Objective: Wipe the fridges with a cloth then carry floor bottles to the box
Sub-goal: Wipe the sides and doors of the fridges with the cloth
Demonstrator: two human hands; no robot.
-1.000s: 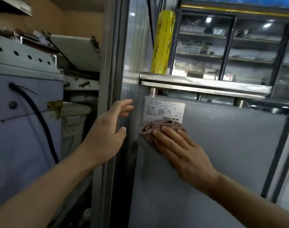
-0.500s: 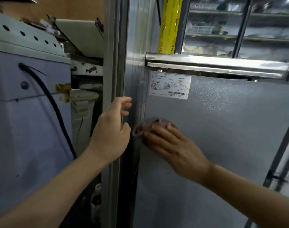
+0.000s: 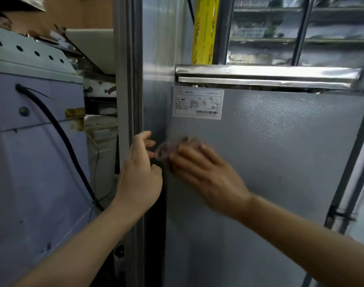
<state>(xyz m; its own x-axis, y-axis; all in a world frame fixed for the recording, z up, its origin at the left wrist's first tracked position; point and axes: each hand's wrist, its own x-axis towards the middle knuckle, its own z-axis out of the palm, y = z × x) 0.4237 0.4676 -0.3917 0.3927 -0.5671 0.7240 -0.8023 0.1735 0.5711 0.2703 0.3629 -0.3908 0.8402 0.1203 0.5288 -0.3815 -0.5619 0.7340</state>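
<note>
A grey fridge side panel (image 3: 280,162) fills the right half of the head view, with a white label (image 3: 198,102) near its top left. My right hand (image 3: 206,175) presses a small brownish cloth (image 3: 168,148) flat against the panel below the label, fingers straight; hand and cloth are blurred by motion. My left hand (image 3: 138,172) hovers at the panel's left edge beside a steel post (image 3: 128,100), fingers loosely curled and holding nothing. No bottles are in view.
A steel shelf edge (image 3: 266,76) juts out above the panel, with a yellow film roll (image 3: 205,30) standing on it. A pale blue machine (image 3: 31,162) with a black cable (image 3: 69,146) stands at the left. A narrow dark gap lies between them.
My right hand has slid the cloth down the panel, away from the label. My left hand stayed by the post, its fingers curling a little more.
</note>
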